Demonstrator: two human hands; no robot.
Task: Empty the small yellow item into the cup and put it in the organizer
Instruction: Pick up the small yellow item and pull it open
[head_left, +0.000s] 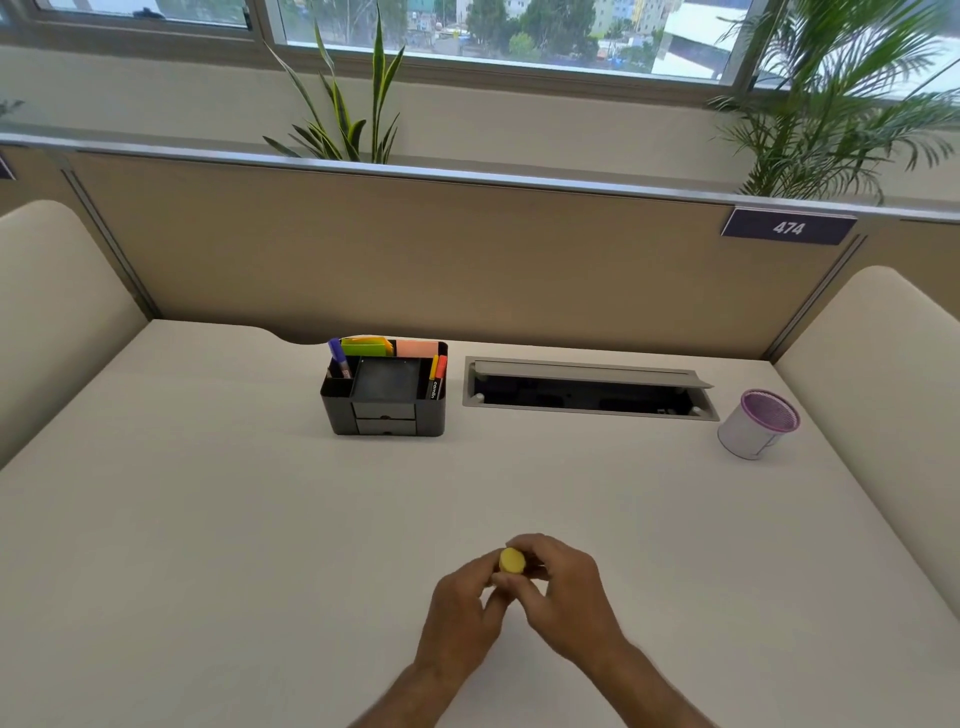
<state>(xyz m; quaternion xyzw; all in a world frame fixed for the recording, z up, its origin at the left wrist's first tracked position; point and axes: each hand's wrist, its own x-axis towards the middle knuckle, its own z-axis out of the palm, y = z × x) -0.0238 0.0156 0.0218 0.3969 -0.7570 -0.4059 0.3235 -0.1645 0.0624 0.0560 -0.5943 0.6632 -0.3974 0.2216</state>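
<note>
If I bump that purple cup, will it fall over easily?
Probably yes. The purple cup looks like thin wire mesh, so it's likely light and would slide or tip from a small bump. Nothing shows above its rim, so it may have little weight inside. Being round, it could roll once tipped.

One head-worn wide-angle view here, looking forward and down across the pale beige surface (260, 519). Both bare forearms enter close at the bottom edge; the tan partition panel (467, 260) and window (519, 31) sit far off, bowed by the lens.
</note>
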